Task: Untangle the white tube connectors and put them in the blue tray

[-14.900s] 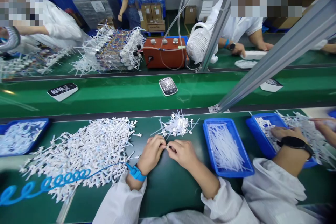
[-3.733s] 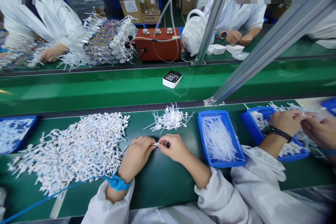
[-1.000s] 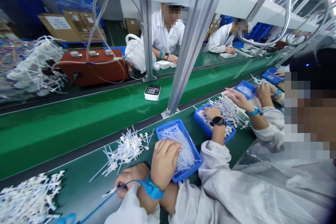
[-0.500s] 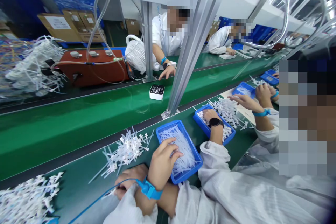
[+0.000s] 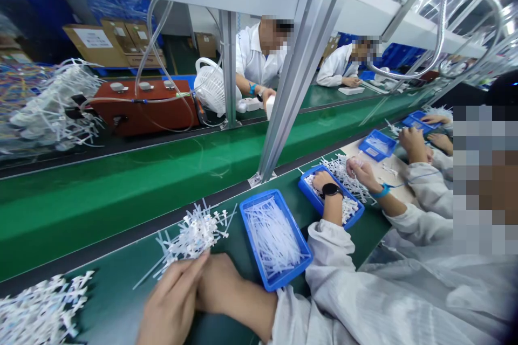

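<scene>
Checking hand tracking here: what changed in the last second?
The left hand left the blue tray of thin white tubes and came back beside the right hand, by the small pile of white connectors. The display unit on the green belt is gone. Tray, pile and the neighbour's tray stayed put.

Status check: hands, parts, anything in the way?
Left hand and right hand together by small pile of white plastic connector pieces; grip contents hidden. Blue plastic tray of thin white tubes just right. Co-worker's sleeve beside the tray.
</scene>
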`<action>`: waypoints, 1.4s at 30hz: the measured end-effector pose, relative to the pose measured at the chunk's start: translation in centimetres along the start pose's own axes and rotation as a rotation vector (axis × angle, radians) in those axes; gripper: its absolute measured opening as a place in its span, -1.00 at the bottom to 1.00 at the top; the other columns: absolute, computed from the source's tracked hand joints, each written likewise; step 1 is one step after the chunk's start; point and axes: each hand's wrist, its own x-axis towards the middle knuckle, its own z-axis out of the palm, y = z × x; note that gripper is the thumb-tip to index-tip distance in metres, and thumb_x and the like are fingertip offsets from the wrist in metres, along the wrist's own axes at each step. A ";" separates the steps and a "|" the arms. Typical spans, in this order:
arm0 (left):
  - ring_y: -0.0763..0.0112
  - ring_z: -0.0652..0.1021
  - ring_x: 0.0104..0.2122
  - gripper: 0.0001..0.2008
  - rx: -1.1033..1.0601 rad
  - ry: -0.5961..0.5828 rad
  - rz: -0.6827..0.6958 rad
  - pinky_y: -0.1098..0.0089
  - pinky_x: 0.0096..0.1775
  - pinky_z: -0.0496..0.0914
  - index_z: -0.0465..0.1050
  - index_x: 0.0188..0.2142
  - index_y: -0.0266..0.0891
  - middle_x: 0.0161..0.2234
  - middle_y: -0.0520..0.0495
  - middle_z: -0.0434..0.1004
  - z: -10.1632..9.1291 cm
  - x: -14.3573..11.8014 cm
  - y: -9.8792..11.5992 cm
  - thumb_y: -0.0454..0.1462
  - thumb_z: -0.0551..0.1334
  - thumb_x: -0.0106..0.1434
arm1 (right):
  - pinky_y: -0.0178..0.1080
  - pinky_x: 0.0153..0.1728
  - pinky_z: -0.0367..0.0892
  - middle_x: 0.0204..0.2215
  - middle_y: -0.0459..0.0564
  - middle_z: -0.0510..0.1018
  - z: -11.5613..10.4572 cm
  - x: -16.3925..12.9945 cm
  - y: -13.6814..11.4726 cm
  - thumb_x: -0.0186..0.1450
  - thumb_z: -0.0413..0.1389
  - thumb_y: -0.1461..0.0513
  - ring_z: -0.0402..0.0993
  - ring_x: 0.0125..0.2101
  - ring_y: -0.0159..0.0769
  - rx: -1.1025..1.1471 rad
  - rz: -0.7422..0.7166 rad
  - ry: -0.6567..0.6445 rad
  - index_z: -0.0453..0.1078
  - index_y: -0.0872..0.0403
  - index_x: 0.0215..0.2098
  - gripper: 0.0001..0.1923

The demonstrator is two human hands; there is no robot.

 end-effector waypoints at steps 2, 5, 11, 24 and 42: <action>0.32 0.60 -0.32 -0.68 0.084 0.023 -0.053 0.42 -0.34 0.48 0.43 0.04 -0.02 -0.23 -0.02 0.60 0.0 -2.3 -2.2 -0.18 0.08 0.34 | -0.37 -0.38 0.34 -0.37 -0.13 0.58 5.7 1.3 -2.6 0.23 0.15 0.04 0.50 -0.33 -0.33 0.046 -0.090 -0.036 0.49 0.03 -0.30 -0.76; 0.33 0.60 -0.39 -0.79 0.125 0.028 -0.106 0.41 -0.37 0.48 0.47 -0.16 -0.02 -0.32 0.06 0.62 0.2 -5.1 -4.6 -0.11 0.10 0.32 | -0.36 -0.40 0.30 -0.39 -0.17 0.58 10.3 1.7 -2.8 0.17 0.17 0.03 0.50 -0.36 -0.33 0.105 -0.111 -0.036 0.48 -0.01 -0.31 -0.76; 0.31 0.60 -0.33 -0.78 0.139 -0.022 -0.034 0.36 -0.28 0.50 0.50 -0.24 -0.05 -0.29 0.05 0.61 0.1 -6.9 -7.1 -0.11 0.10 0.33 | -0.37 -0.38 0.23 -0.39 -0.22 0.57 10.9 1.5 -1.7 0.19 0.15 0.05 0.47 -0.37 -0.38 0.142 -0.062 0.003 0.49 -0.08 -0.31 -0.82; 0.32 0.56 -0.25 -0.81 0.048 -0.066 -0.310 0.30 -0.18 0.49 0.49 -0.25 -0.20 -0.28 -0.07 0.58 0.6 -7.0 -6.4 -0.23 0.11 0.36 | -0.37 -0.34 0.17 -0.39 -0.14 0.56 10.5 1.7 -2.1 0.27 0.11 0.14 0.44 -0.37 -0.38 0.180 0.005 -0.075 0.49 -0.04 -0.28 -0.87; 0.32 0.51 -0.22 -0.79 0.046 -0.090 -0.335 0.30 -0.15 0.46 0.49 -0.25 -0.18 -0.26 -0.08 0.53 0.9 -6.9 -6.4 -0.25 0.08 0.38 | -0.37 -0.33 0.15 -0.37 -0.14 0.54 10.4 1.5 -2.3 0.30 0.10 0.14 0.42 -0.37 -0.39 0.172 0.005 -0.105 0.48 -0.04 -0.26 -0.86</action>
